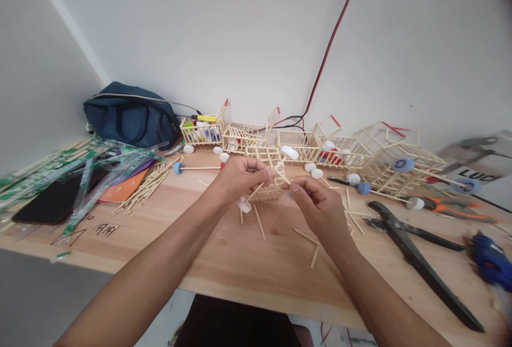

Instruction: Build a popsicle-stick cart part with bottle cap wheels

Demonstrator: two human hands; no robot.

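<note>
Over the middle of the table, my left hand (242, 177) pinches thin wooden sticks (256, 191) between thumb and fingers. My right hand (318, 202) is closed at the fingertips on the end of another wooden stick (283, 175). The sticks cross between the two hands; whether they are joined there I cannot tell. Just behind and below them stands a small stick-built cart (269, 193) with white bottle-cap wheels, one cap (289, 152) showing at its upper right. My fingers partly hide this cart. Loose stick pieces (259, 223) lie on the wood beneath.
Several stick carts (298, 144) line the wall. Pliers (448, 206), a black-handled cutting tool (416, 256) and a blue glue gun (492, 259) lie right. Left are a blue bag (130, 115), a phone (46, 203), plastic wrappers (86, 176) and a stick pile (150, 184).
</note>
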